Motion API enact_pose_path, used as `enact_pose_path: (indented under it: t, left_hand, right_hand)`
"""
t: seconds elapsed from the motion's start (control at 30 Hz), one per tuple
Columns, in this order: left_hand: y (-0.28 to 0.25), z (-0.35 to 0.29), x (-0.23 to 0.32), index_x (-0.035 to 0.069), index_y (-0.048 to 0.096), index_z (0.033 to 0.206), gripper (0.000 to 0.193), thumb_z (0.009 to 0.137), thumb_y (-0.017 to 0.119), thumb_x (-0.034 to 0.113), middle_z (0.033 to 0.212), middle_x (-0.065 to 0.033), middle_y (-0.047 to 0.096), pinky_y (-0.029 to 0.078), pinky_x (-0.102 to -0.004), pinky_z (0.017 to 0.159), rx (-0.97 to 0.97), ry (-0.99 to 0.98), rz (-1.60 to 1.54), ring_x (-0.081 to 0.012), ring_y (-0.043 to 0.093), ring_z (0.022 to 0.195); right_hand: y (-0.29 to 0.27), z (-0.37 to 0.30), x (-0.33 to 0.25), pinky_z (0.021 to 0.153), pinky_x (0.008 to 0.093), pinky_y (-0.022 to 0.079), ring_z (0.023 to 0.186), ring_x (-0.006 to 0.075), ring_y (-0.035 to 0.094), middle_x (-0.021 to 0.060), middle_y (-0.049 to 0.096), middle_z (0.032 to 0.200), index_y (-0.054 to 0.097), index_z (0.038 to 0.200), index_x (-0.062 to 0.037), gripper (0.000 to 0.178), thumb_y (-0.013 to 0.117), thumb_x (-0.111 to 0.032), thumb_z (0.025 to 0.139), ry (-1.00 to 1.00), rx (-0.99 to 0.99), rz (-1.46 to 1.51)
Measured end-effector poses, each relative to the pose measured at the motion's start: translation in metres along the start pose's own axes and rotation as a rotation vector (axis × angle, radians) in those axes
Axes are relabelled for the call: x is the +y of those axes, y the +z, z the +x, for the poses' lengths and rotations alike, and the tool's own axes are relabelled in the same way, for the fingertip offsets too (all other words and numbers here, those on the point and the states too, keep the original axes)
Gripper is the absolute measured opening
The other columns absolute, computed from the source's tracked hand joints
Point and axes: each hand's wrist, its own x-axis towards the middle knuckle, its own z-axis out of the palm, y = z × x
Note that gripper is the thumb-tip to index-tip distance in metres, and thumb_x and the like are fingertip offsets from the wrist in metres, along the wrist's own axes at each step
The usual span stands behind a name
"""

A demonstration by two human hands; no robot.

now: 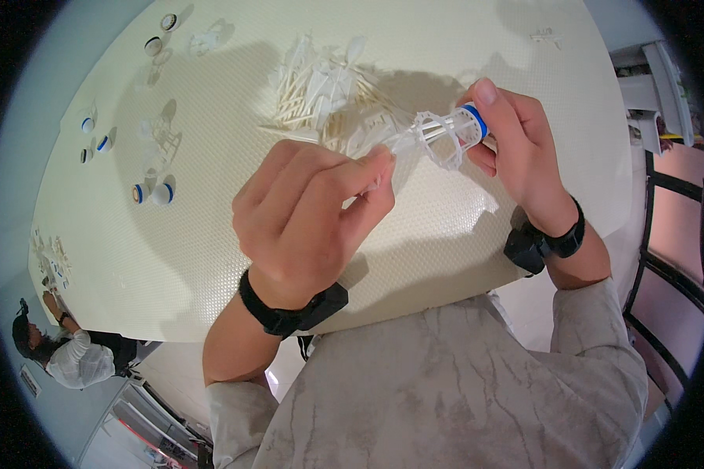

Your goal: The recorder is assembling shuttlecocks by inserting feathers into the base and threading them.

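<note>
My right hand (516,141) is closed round the blue-rimmed end of a small white lattice cage (443,141), thumb on top. Thin white sticks show inside the cage, which lies tilted with its open end toward my left hand. Fingers and thumb pinched together, my left hand (313,211) grips a translucent plastic piece (404,144) that reaches to the cage's open end. Whether that piece enters the cage I cannot tell. Just beyond my left hand lies a heap of white sticks (293,98) mixed with translucent plastic pieces (328,86).
Blue-rimmed round caps (163,194) and dark-rimmed caps (153,45) are scattered on the left of the pale table (414,273), near clear plastic parts (160,144). A small white part (545,36) lies far right. At the far left edge another person (74,352) sits by a small pile (51,262).
</note>
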Motion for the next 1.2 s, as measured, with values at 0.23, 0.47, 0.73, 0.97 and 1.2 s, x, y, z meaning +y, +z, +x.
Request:
enact_pose_path:
  t: [0.23, 0.47, 0.73, 0.97, 1.2]
  left_hand:
    - [0.004, 0.002, 0.002, 0.004, 0.069, 0.082, 0.025, 0.063, 0.08, -0.008, 0.068, -0.0049, 0.058, 0.042, -0.0269, 0.05, 0.013, 0.02, 0.004, -0.0184, 0.055, 0.058]
    - [0.002, 0.001, 0.005, 0.004, 0.067, 0.093, 0.029, 0.068, 0.082, 0.001, 0.079, -0.0066, 0.064, 0.042, -0.0254, 0.053, -0.027, -0.109, -0.061, -0.0167, 0.058, 0.066]
    - [0.011, 0.005, 0.005, 0.005, 0.066, 0.1, 0.037, 0.068, 0.084, 0.006, 0.096, -0.0088, 0.066, 0.044, -0.0249, 0.057, 0.032, -0.14, -0.146, -0.0172, 0.061, 0.076]
    - [0.011, 0.002, -0.001, 0.006, 0.07, 0.091, 0.027, 0.068, 0.08, -0.005, 0.089, -0.0076, 0.068, 0.044, -0.0237, 0.055, 0.07, -0.069, -0.213, -0.0162, 0.063, 0.073]
    - [0.011, 0.001, 0.002, 0.006, 0.071, 0.088, 0.025, 0.068, 0.08, -0.005, 0.088, -0.0063, 0.068, 0.044, -0.0229, 0.055, 0.04, -0.191, -0.238, -0.0138, 0.063, 0.072]
  right_hand:
    - [-0.001, -0.003, 0.002, 0.048, 0.0214, 0.025, 0.053, 0.0016, 0.034, -0.0074, 0.041, 0.057, 0.055, 0.065, -0.0078, 0.051, 0.053, -0.044, 0.102, 0.001, 0.001, 0.011]
    - [-0.003, -0.003, 0.003, 0.048, 0.022, 0.024, 0.053, 0.0021, 0.034, -0.0069, 0.04, 0.056, 0.055, 0.065, -0.0066, 0.051, 0.053, -0.042, 0.102, 0.019, -0.001, 0.053]
    - [0.003, -0.01, -0.004, 0.047, 0.0215, 0.024, 0.053, 0.0018, 0.034, -0.0067, 0.042, 0.057, 0.056, 0.068, -0.0056, 0.049, 0.052, -0.04, 0.103, 0.008, 0.022, 0.011]
    - [0.0, -0.01, 0.0, 0.047, 0.0217, 0.024, 0.052, 0.0013, 0.033, -0.0068, 0.042, 0.058, 0.055, 0.069, -0.0059, 0.05, 0.048, -0.04, 0.104, -0.07, -0.033, -0.025]
    - [0.001, -0.011, 0.0, 0.047, 0.0219, 0.024, 0.051, 0.0014, 0.034, -0.0062, 0.044, 0.058, 0.059, 0.072, -0.0048, 0.05, 0.047, -0.041, 0.105, -0.105, -0.026, -0.041]
